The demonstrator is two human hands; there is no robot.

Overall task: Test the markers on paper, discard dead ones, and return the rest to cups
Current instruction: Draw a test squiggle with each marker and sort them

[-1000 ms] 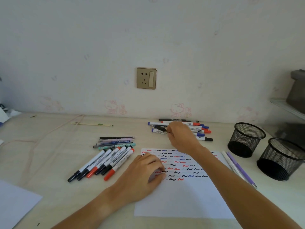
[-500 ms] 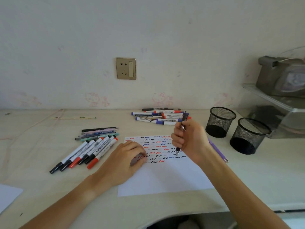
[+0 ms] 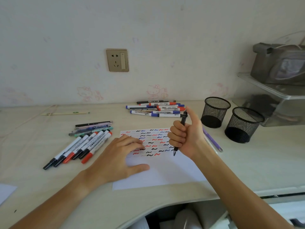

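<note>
My right hand point(image 3: 187, 137) grips a black click pen point(image 3: 182, 121) upright in a fist, thumb raised beside its top button, tip pointing down just above the white paper point(image 3: 165, 169). Rows of red, blue and black squiggles cover the sheet's upper half. My left hand point(image 3: 118, 156) lies flat on the paper's left side, fingers spread. A pile of blue, red and black markers point(image 3: 156, 109) lies behind the paper. Another group of markers and pens point(image 3: 82, 141) lies to the left. Two black mesh cups point(image 3: 215, 112) point(image 3: 244, 124) stand empty on the right.
Two pens, one purple point(image 3: 212, 140), lie at the paper's right edge. A clear shelf unit point(image 3: 272, 103) with a grey bag stands at far right. A wall socket point(image 3: 117, 60) sits above the desk. A paper-wrapped stick point(image 3: 64, 113) lies at the back left. The desk's curved front edge runs below the paper.
My right hand took a black pen from the far pile, brought it back over the paper and now holds it upright with the thumb up. My left hand's fingers have spread.
</note>
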